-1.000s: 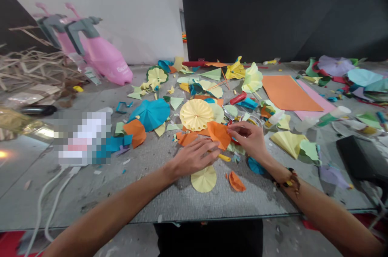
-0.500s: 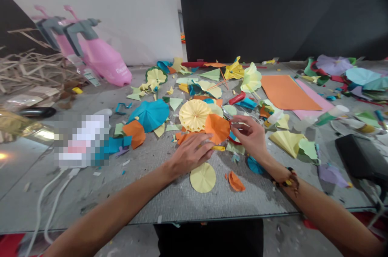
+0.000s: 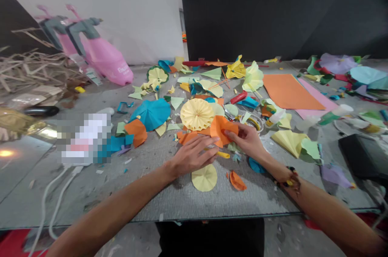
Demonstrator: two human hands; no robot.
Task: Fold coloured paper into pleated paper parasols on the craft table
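Observation:
Between my hands is a creased orange paper circle (image 3: 218,128), held up a little over the table. My right hand (image 3: 247,139) pinches its right side, thumb in front, and the paper bends there. At its lower left edge, my left hand (image 3: 195,151) has its fingers closed on the paper. Just behind lies a pleated pale yellow paper rosette (image 3: 197,114). A flat yellow paper circle (image 3: 204,178) rests below my left hand, with a small folded orange scrap (image 3: 237,181) to its right. A blue paper circle (image 3: 256,165) is partly under my right wrist.
Paper scraps cover the table's middle. A blue pleated paper (image 3: 151,114) lies left, near a blurred-out device (image 3: 86,137) with white cables. Pink spray bottles (image 3: 107,63) stand at the back left. Orange sheets (image 3: 291,91) lie back right; a black box (image 3: 360,156) sits far right.
The orange circle has turned and is now bent at its right side. My right thumb has come onto its front, where before the fingers were at its right edge.

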